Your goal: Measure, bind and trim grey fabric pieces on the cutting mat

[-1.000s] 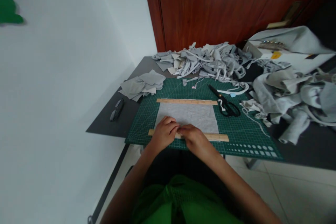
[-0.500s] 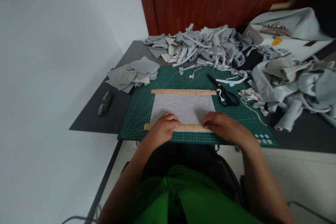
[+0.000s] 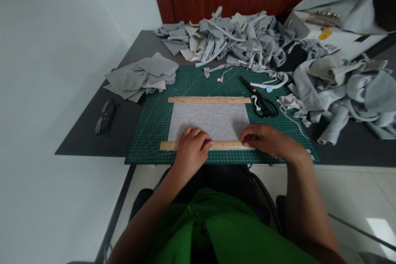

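Note:
A rectangle of light grey knit fabric (image 3: 210, 117) lies flat on a green cutting mat (image 3: 148, 132). One wooden ruler (image 3: 210, 100) runs along its far edge, and a second wooden ruler (image 3: 227, 144) along its near edge. Over the near ruler, left of its middle, my left hand (image 3: 192, 146) is closed with curled fingers, the thumb pressing on the wood. My right hand (image 3: 267, 138) pinches the same ruler close to its right end; whether the fabric edge is also between those fingers is hidden. Black-handled scissors (image 3: 254, 91) lie to the right of the fabric.
Grey fabric pieces (image 3: 145, 74) are stacked at the left, near folded glasses (image 3: 105, 116). A heap of cloth scraps and strips (image 3: 238, 41) lines the back. More bunched cloth (image 3: 328, 86) covers the right side, before a white box (image 3: 343, 43). A wall bounds the left.
The view has shifted slightly, moving the table up and left in the picture. My left hand has rolled further over the near ruler; both hands stay on it. Fabric and rulers keep their arrangement.

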Available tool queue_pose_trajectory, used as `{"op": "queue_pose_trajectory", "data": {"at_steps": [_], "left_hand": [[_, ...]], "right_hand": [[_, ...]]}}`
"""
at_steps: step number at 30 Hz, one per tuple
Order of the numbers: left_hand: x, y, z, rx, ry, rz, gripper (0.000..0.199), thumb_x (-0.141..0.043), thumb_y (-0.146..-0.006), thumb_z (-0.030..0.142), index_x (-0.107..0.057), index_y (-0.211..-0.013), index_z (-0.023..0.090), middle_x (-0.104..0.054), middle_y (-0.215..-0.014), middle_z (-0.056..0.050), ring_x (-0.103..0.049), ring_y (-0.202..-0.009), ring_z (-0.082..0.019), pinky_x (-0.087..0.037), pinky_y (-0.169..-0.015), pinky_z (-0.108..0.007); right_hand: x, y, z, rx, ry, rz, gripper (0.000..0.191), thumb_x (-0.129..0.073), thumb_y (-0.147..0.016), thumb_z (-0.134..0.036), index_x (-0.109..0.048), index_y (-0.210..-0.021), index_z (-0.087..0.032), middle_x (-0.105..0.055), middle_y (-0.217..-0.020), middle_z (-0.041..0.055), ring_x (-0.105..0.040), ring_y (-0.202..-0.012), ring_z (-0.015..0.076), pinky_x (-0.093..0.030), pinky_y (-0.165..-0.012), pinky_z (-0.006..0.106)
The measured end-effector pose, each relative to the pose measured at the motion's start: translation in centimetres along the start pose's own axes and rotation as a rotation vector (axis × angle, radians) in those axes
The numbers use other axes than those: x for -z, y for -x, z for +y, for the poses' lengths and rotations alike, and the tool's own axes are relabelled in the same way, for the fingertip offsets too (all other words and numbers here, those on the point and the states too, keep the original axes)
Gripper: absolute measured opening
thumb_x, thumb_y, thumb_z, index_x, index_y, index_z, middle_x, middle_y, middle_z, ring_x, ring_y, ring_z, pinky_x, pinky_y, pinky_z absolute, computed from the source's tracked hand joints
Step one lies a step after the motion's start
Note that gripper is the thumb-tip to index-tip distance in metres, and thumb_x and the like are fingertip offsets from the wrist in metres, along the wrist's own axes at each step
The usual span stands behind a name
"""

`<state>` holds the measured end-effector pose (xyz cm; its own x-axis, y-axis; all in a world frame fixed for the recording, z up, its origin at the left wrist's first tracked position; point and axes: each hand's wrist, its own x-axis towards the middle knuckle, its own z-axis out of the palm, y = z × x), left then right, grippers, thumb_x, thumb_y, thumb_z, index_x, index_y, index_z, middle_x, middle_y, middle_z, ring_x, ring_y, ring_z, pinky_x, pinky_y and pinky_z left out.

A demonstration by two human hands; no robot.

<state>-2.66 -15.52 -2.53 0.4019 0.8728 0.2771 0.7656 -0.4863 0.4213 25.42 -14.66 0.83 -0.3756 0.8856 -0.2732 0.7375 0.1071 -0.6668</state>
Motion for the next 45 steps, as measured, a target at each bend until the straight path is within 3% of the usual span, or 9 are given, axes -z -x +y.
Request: {"op": "queue_pose_trajectory", "data": {"at_steps": [9,14,16,21,26,45], "left_hand": [[0.0,-0.4,0.0,0.073,0.067,0.005,0.015,-0.078,-0.090,0.025,-0.071,-0.078,0.022,-0.072,-0.087,-0.003,-0.060,-0.090,-0.026,-0.045,-0.083,-0.042],[1.7,-0.9,-2.9,-0.060,0.364,-0.131,0.013,-0.068,-0.093,0.013,-0.077,-0.090,0.022,-0.075,-0.091,-0.001,-0.066,-0.093,-0.020,-0.049,-0.090,-0.039],[2.5,-1.0,-4.3,-0.054,0.434,-0.144,0.014,-0.067,-0.093,0.013,-0.078,-0.094,0.022,-0.076,-0.094,-0.002,-0.067,-0.094,-0.019,-0.052,-0.089,-0.036],[4.0,-0.6,-6.4,-0.100,0.328,-0.155,0.012,-0.069,-0.091,0.014,-0.079,-0.090,0.021,-0.073,-0.091,-0.003,-0.065,-0.096,-0.021,-0.051,-0.091,-0.038],[4.6,-0.5,-6.1,-0.094,0.312,-0.247,0.010,-0.071,-0.089,0.019,-0.080,-0.090,0.024,-0.073,-0.096,-0.003,-0.063,-0.100,-0.021,-0.051,-0.096,-0.039],[4.6,-0.7,-5.8,-0.093,0.286,-0.269,0.014,-0.065,-0.091,0.019,-0.077,-0.086,0.025,-0.075,-0.090,-0.001,-0.063,-0.098,-0.021,-0.047,-0.097,-0.039]], "right_hand": [[0.1,0.0,0.1,0.029,0.011,0.019,0.013,-0.063,-0.084,-0.027,-0.076,-0.089,-0.026,-0.073,-0.091,0.0035,-0.068,-0.085,0.0211,-0.052,-0.080,0.034],[0.1,0.1,0.1,0.013,0.000,0.003,0.014,-0.063,-0.084,-0.029,-0.076,-0.088,-0.026,-0.073,-0.091,0.0045,-0.067,-0.085,0.0223,-0.052,-0.080,0.035],[0.0,0.1,0.2,-0.003,-0.012,0.001,0.015,-0.063,-0.083,-0.031,-0.076,-0.089,-0.026,-0.073,-0.092,0.0054,-0.067,-0.086,0.0233,-0.052,-0.080,0.037],[-0.2,0.0,0.6,-0.006,-0.019,-0.013,0.017,-0.062,-0.081,-0.032,-0.075,-0.088,-0.025,-0.073,-0.090,0.0057,-0.068,-0.084,0.0232,-0.052,-0.079,0.037],[-0.2,0.0,1.0,0.009,-0.014,-0.008,0.019,-0.061,-0.082,-0.035,-0.076,-0.091,-0.026,-0.074,-0.093,0.0053,-0.068,-0.086,0.0231,-0.053,-0.080,0.038],[-0.4,0.3,1.0,0.017,0.007,-0.005,0.019,-0.060,-0.086,-0.031,-0.077,-0.091,-0.025,-0.075,-0.091,0.0072,-0.069,-0.085,0.0244,-0.055,-0.079,0.040]]}}
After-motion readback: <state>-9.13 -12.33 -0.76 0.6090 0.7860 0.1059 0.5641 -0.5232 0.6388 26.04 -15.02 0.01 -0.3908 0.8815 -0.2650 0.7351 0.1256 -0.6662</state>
